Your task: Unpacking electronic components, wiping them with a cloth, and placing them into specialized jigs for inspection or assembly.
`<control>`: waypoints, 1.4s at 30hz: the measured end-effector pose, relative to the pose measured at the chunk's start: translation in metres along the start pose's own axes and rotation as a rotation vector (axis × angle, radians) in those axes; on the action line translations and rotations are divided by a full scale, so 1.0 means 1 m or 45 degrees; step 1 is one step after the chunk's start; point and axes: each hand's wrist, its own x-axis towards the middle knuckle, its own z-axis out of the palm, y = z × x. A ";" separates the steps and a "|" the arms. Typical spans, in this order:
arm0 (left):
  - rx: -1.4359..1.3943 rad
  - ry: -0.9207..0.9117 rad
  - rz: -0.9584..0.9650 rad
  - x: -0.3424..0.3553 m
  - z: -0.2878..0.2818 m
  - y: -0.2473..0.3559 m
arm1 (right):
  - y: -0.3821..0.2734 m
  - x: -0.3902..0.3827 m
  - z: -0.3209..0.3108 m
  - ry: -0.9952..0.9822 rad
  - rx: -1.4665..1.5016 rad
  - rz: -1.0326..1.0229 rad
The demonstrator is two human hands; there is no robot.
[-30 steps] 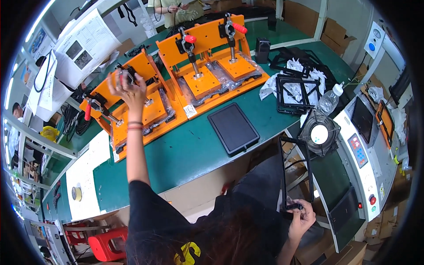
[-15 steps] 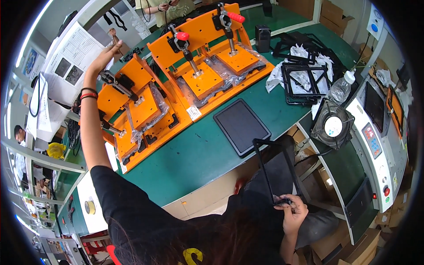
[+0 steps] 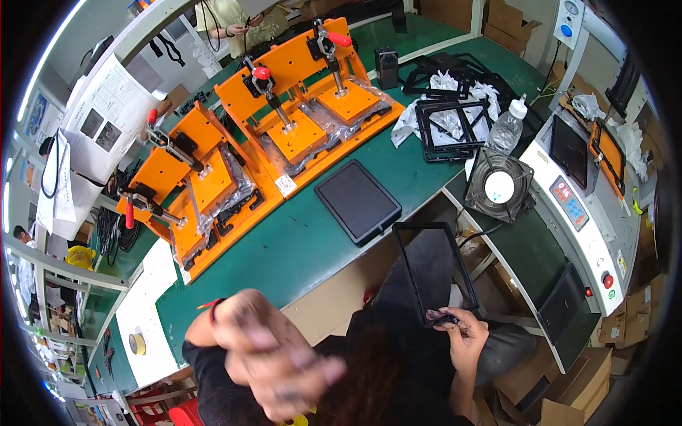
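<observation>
My right hand (image 3: 467, 336) is closed on the near end of a thin black rectangular frame (image 3: 408, 273), which stands out over my lap. A small dark crumpled bit shows at its fingertips, too small to name. Smeared by motion, my left hand (image 3: 273, 355) is raised close to me, in front of my dark shirt; whether it holds anything is unclear. On the green table (image 3: 273, 259) just beyond the frame lies a flat black tablet-like panel (image 3: 357, 201). Farther off stand orange clamp fixtures (image 3: 280, 186) with red-tipped toggle clamps and clear plastic film on their plates.
At the right, several black frames (image 3: 426, 131) lie on white cloths beside a clear squeeze bottle (image 3: 506, 126). A black fan (image 3: 499, 186) sits near a white machine (image 3: 568, 206) with buttons. Tape (image 3: 137, 344) rests at the left. Another person (image 3: 238, 25) works across the table.
My left hand has come back from the far left clamp fixture toward my body. The frame in my right hand has shifted slightly. The whole view has also moved a little.
</observation>
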 end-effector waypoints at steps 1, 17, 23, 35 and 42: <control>-0.126 0.102 -0.113 0.000 0.003 0.018 | -0.001 -0.003 -0.004 0.003 0.006 0.005; 0.799 -0.908 -1.684 -0.145 -0.010 0.071 | 0.036 -0.029 -0.049 0.177 0.083 0.188; -0.499 -0.186 -1.827 -0.104 0.137 0.068 | -0.004 -0.022 -0.070 0.074 -0.290 -0.244; -1.156 -1.146 -1.587 0.036 0.517 -0.033 | -0.028 -0.082 -0.124 0.854 -0.637 -0.360; -1.154 -0.899 -2.004 0.035 0.560 -0.040 | -0.029 -0.096 -0.146 0.915 -0.602 -0.348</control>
